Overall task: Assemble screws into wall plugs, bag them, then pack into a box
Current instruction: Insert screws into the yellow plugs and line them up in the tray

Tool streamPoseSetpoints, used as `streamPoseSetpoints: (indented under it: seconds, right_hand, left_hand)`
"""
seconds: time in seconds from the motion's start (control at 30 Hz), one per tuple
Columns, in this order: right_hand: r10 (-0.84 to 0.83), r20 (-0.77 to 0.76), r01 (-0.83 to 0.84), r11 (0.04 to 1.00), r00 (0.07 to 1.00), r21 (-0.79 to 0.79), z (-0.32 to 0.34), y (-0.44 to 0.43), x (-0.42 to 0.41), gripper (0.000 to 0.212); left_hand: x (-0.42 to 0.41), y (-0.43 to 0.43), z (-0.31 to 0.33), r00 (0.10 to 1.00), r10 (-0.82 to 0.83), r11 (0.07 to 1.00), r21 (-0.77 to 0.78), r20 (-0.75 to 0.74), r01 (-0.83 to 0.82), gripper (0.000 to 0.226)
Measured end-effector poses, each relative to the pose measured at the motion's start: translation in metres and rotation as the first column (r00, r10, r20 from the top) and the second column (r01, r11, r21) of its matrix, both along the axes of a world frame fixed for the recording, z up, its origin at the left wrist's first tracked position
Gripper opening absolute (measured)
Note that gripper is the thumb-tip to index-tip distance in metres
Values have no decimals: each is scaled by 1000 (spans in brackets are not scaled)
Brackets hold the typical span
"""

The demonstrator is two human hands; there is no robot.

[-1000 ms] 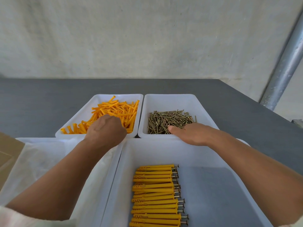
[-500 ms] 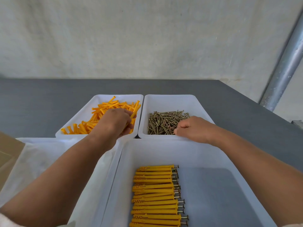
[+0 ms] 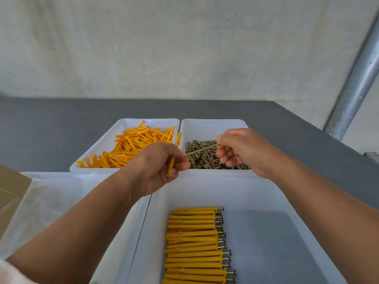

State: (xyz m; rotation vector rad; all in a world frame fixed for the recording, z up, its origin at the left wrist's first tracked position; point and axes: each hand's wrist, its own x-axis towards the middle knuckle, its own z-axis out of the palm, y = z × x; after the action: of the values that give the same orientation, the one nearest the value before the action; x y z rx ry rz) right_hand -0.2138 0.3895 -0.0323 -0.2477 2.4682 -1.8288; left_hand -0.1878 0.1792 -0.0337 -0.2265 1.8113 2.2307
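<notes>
My left hand [image 3: 158, 167] grips an orange wall plug [image 3: 173, 158] that stands nearly upright above the trays' shared edge. My right hand [image 3: 242, 150] pinches a brass screw [image 3: 200, 150] by its head end, and the tip points left and reaches the plug beside my left fingers. Behind them a white tray [image 3: 114, 138] holds loose orange plugs [image 3: 135, 144]. To its right another white tray [image 3: 207, 126] holds a heap of screws [image 3: 205, 158]. A large near tray [image 3: 205, 191] carries a row of assembled plugs with screws [image 3: 194, 242].
A fourth white tray [image 3: 51, 177] at the near left holds clear plastic bags [image 3: 47, 203]. A brown cardboard box [image 3: 10, 191] shows at the left edge. The trays sit on a grey table [image 3: 61, 111] against a pale wall, with a metal pipe [image 3: 356, 83] at the right.
Both hands rose out of the far trays and came together. The left now holds a plug and the right a screw, its tip meeting the plug.
</notes>
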Motion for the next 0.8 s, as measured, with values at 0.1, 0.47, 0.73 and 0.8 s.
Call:
streamPoseSetpoints:
  seconds: [0.1, 0.47, 0.73, 0.8]
  right_hand:
    - [20, 3, -20, 1000, 1000, 13, 1, -6, 3, 20]
    - [224, 66, -194, 931, 972, -310, 2, -19, 14, 21]
    - [212, 68, -191, 953, 975, -235, 6, -25, 19, 13]
    - [314, 124, -290, 940, 941, -183, 7, -23, 22, 14]
  left_hand:
    - [2, -1, 1, 995, -92, 996, 11, -33, 92, 8]
    - [2, -1, -1, 988, -150, 979, 133, -29, 152, 17]
    - [-4, -2, -1, 1000, -25, 992, 121, 4, 24, 38]
    - [-5, -3, 0, 1000, 7, 1000, 11, -27, -7, 40]
